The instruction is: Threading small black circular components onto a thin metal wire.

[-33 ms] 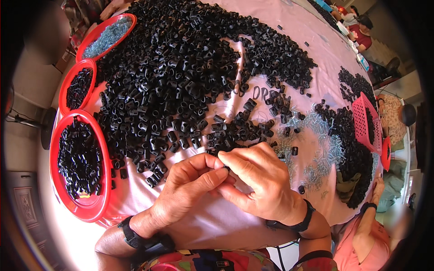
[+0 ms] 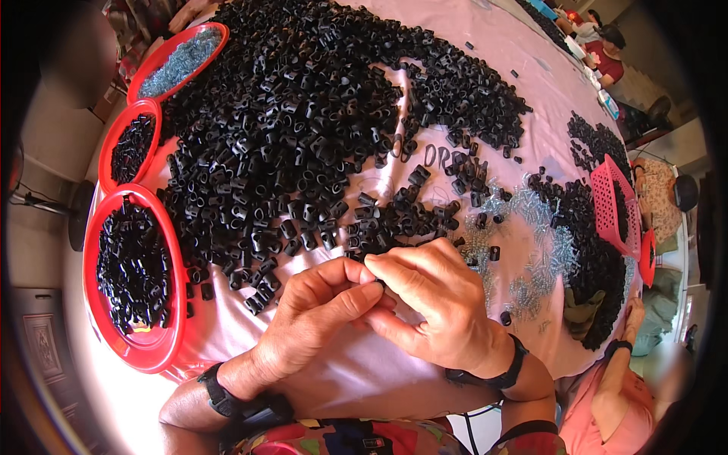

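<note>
My left hand (image 2: 322,312) and my right hand (image 2: 436,307) meet at the fingertips above the near part of the pink cloth. A small black plastic piece (image 2: 380,283) shows between them. The left thumb and forefinger pinch it; the right fingers close in around its other side and hide most of it. Just beyond my hands lie loose, short black hollow plastic pieces (image 2: 394,220), the near end of a large heap (image 2: 265,121). To the right of my right hand, small silvery-blue pieces (image 2: 531,292), apparently springs, are scattered over the cloth.
Along the left edge stand a red basin (image 2: 178,334) and a red bowl (image 2: 106,163) of black parts, and a red tray (image 2: 224,38) of silvery-blue pieces. A pink basket (image 2: 603,197) sits by another black heap at right. A co-worker's arm (image 2: 629,322) rests nearby.
</note>
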Available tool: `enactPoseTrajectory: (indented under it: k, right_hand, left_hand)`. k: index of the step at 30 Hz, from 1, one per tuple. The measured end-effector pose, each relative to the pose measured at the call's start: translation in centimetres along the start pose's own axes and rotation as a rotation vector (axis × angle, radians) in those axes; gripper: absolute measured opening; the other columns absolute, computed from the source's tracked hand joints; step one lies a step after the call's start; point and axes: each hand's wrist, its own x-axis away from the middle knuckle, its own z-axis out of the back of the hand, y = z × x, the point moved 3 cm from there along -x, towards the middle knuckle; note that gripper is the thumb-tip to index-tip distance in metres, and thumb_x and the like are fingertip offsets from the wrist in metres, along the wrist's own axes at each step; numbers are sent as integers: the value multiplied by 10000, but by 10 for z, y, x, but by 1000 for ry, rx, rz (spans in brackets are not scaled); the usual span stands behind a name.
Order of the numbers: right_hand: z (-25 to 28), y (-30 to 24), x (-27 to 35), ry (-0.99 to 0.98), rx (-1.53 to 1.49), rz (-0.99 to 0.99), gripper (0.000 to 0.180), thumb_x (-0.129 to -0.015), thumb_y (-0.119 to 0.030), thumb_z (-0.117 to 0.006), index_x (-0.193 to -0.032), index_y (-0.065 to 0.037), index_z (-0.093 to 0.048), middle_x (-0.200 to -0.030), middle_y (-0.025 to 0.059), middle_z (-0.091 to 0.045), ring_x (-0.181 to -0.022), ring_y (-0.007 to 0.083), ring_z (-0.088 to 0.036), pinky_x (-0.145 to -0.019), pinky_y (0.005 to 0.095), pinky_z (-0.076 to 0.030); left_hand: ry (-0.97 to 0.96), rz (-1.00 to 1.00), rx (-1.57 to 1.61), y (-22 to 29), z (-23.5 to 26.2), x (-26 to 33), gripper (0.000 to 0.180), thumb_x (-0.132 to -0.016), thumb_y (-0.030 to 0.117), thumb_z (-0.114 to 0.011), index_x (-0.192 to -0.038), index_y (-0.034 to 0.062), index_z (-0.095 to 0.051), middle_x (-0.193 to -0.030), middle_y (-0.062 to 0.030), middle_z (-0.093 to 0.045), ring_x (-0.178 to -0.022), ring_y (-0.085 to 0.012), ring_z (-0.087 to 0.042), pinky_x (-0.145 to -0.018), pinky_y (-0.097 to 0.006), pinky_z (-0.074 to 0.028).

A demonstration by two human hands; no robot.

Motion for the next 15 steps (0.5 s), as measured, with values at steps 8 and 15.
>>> enactPoseTrajectory:
  k: [8, 15]
  right_hand:
    - [-1, -1, -5, 37, -17, 25, 546, -669, -54, -910, -1181, 4, -728, -1042, 115, -723, -842, 290, -676, -723, 379, -575]
    - [2, 7, -2, 40, 46, 67, 511, -685, -45, -883, -1166, 29, -725, -1013, 122, -726, -828, 290, -682, -704, 374, -584]
  left_hand:
    - [-21, 2, -7, 0, -1, 2, 203, -1103, 143, -633, -1247, 9, -677, -1112, -55, -743, -1044, -116, -686, -975, -281, -552]
    - [16, 129, -50, -2, 0, 5, 334, -1123, 243, -609, -1318, -21, -672, -1059, -39, -729, -888, -84, -650, -847, -249, -546]
